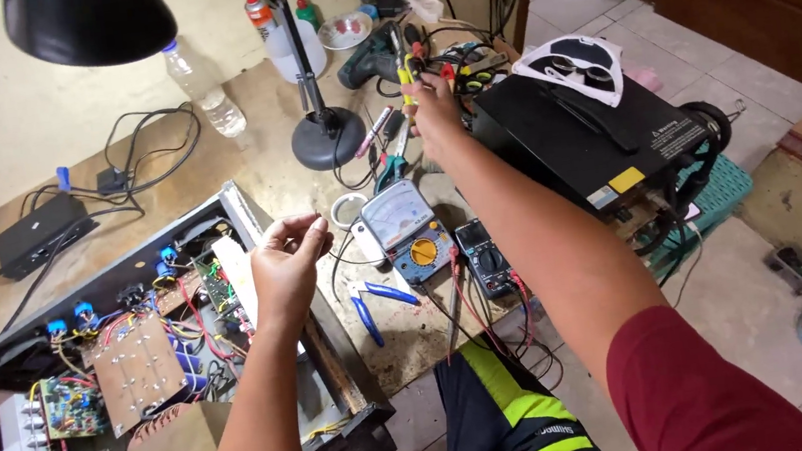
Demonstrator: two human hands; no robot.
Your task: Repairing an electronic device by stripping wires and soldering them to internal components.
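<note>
Right hand (pixel 431 103) reaches to far edge of surface (pixel 4 271), fingers closed around one yellow-handled tool (pixel 402 62). Left hand (pixel 287 264) raised over one open amplifier box (pixel 134 357) at left edge, fingertips pinched together; what they pinch too small to tell. Two meters (pixel 413 239) side by side near front edge. One black lamp (pixel 325 133) in middle. One clear bottle (pixel 204 87) near back wall. One blue-handled pliers (pixel 370 310) beside meters.
</note>
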